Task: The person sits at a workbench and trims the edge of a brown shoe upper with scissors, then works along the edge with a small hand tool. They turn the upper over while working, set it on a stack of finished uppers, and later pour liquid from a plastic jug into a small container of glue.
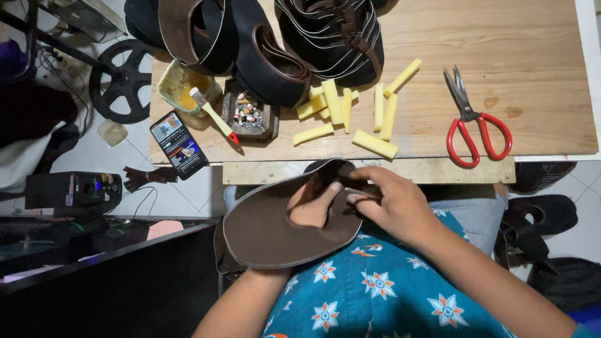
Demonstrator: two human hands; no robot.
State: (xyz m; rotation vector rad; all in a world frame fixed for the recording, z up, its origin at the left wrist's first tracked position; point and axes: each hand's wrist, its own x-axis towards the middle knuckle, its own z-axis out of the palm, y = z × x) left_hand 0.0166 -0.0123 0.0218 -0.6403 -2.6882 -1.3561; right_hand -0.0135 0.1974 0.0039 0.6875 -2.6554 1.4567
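A brown sandal sole [266,228] lies across my lap, just below the front edge of the wooden table [538,75]. My left hand [313,203] comes up from under the sole and shows through its opening, holding it. My right hand [391,200] rests on the sole's right end, with fingers pinching a dark strap near the toe. Several yellow foam strips [375,143] lie on the table just beyond my hands.
Red-handled scissors [476,125] lie on the right of the table. A stack of dark sandals [282,44] fills the back. A glue tub with a brush [188,91], a small tray of bits [249,116] and a phone [179,144] sit at the left. More sandals [541,216] lie on the floor at right.
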